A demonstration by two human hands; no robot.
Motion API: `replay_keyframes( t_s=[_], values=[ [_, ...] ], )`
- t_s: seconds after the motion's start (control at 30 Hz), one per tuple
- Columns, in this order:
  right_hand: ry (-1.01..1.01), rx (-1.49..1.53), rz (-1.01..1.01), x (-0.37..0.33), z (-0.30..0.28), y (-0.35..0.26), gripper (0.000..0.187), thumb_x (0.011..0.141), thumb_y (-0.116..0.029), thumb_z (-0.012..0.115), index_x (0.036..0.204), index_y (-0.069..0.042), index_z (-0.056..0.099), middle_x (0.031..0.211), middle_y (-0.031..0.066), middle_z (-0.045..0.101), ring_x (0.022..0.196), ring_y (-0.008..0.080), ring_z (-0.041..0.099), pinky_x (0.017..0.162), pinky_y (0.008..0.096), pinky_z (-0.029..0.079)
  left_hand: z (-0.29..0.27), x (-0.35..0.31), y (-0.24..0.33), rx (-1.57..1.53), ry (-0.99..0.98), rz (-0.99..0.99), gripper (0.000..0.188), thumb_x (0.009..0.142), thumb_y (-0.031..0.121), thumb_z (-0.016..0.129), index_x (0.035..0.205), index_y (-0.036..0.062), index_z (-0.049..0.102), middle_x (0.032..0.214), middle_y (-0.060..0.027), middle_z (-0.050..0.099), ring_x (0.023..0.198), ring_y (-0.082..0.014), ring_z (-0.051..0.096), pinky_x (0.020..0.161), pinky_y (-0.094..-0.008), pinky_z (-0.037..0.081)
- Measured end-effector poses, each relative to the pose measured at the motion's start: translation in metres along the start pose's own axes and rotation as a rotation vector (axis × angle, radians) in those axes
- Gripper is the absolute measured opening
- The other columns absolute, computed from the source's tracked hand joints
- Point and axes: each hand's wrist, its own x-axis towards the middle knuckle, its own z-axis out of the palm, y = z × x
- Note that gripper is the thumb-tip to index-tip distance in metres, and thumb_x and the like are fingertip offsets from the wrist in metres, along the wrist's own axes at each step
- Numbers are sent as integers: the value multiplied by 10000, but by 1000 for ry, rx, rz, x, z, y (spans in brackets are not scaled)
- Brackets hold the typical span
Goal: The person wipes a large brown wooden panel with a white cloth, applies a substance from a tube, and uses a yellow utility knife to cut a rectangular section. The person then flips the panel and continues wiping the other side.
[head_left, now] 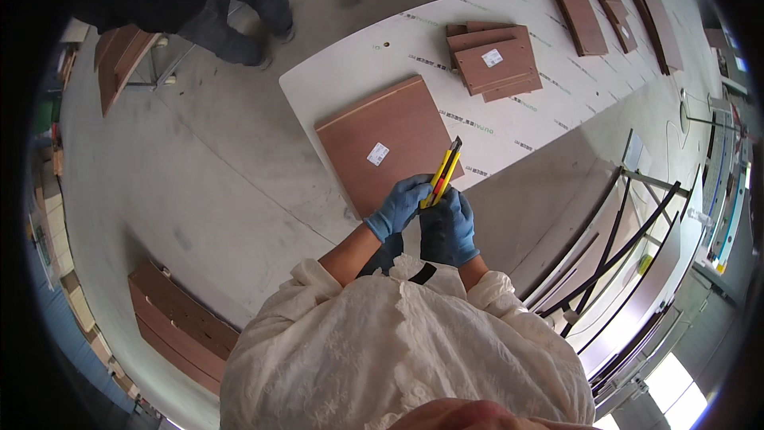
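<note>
A yellow and black utility knife (442, 177) is held in front of my body, tilted with its dark tip pointing up and away to the right. My left hand (404, 205), in a blue glove, is closed with its fingers against the left side of the handle. My right hand (455, 227), gloved the same way, is closed around the lower end of the handle. Just beyond the hands lies a large brown panel (406, 123) with a white label (378, 154) on it. It rests on a white printed board (306, 84).
A stack of smaller brown panels (495, 65) and several long brown boards (571, 4) lie farther along the white board. At the far left a person in dark clothes (239, 16) stands near a cart with brown panels (123, 64). Brown boards (179, 326) sit lower left; a rack (629, 231) leans right.
</note>
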Motion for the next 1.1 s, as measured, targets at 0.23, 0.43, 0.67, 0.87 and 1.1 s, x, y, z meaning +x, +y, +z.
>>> replay_keyframes(
  t_s=[0.23,0.43,0.67,0.87,1.1],
  values=[
    [-91,231,-47,-59,-17,-44,444,1070,-198,567,1434,52,519,1358,135,652,1179,210,631,1046,346,508,62,-51,21,-24,-125,-164,379,1072,199,511,1358,-33,601,1254,-122,683,1140,-207,679,1012,-352,561],
    [28,332,-245,-107,-70,-60,381,1046,-100,513,1391,56,560,1347,178,668,1222,296,659,1045,410,543,150,-74,-6,19,-45,-331,354,1035,193,618,1295,-46,624,1163,-149,724,1026,-247,738,939,-386,607],
    [81,336,-465,-204,-210,-55,491,1028,-38,559,1500,15,435,1362,160,651,1123,238,681,984,349,562,280,-75,-102,279,-243,-272,289,1024,186,652,1230,-15,668,1114,-95,726,977,-186,721,899,-339,599],
    [360,464,-541,-309,-334,-30,469,1021,-78,554,1468,19,449,1276,199,688,1090,241,699,955,356,579,404,-82,-200,460,-511,-375,268,1032,196,661,1227,15,690,1099,-30,718,978,-106,669,866,-270,561],
    [583,707,-687,-386,-428,16,566,1024,-97,597,1541,-26,377,1330,185,647,1139,240,674,973,375,571,513,-90,-281,664,-754,-511,283,1040,209,646,1231,2,673,1059,-79,740,901,-183,743,808,-335,626]
  ],
)
